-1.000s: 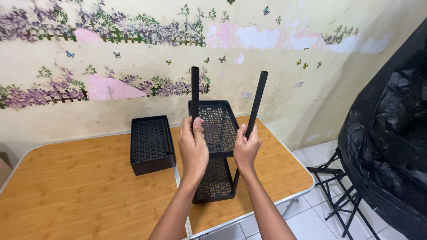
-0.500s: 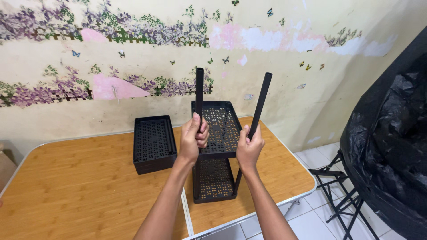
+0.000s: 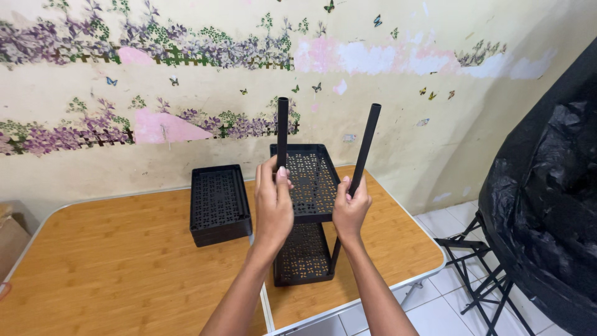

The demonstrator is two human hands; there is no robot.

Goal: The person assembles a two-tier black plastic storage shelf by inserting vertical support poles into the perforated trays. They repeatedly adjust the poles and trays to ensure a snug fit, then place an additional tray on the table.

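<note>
Head view: our left hand grips the left pole, right hand grips the right pole, rack between them.

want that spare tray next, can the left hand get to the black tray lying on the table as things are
Probably yes, once it lets go: the left hand grips a black pole, and the spare tray lies just left of it on the table, nothing between.

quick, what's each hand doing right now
Left hand: closed on the left black tube of the shelf rack.
Right hand: closed on the right black tube.
</note>
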